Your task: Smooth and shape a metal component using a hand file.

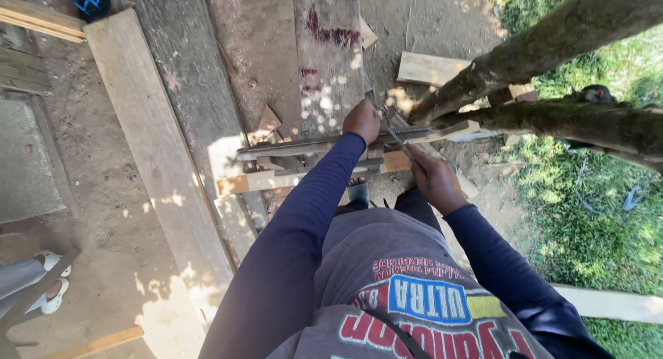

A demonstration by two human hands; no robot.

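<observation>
Wood lies everywhere under me: a narrow wooden strip point(311, 176) set crosswise in front of my knees, with a long grey metal bar point(331, 143) resting along its far edge, both running from left to right toward the forked tree branch point(539, 48). My left hand point(362, 121) is closed down over the bar near its middle, pinning it against the strip. My right hand point(434, 183) is curled shut around a thin dark tool point(400, 139), a blade or file as far as I can tell, whose tip angles up and left to meet the bar just right of my left hand. I judge the work to be at an early or middle stage: I see no cut through the strip and no fresh offcut beside the tool, though the contact point is too small to read. Wide planks point(159, 145) lie on the dirt to the left, untouched, and short offcuts point(428, 68) sit beyond.
</observation>
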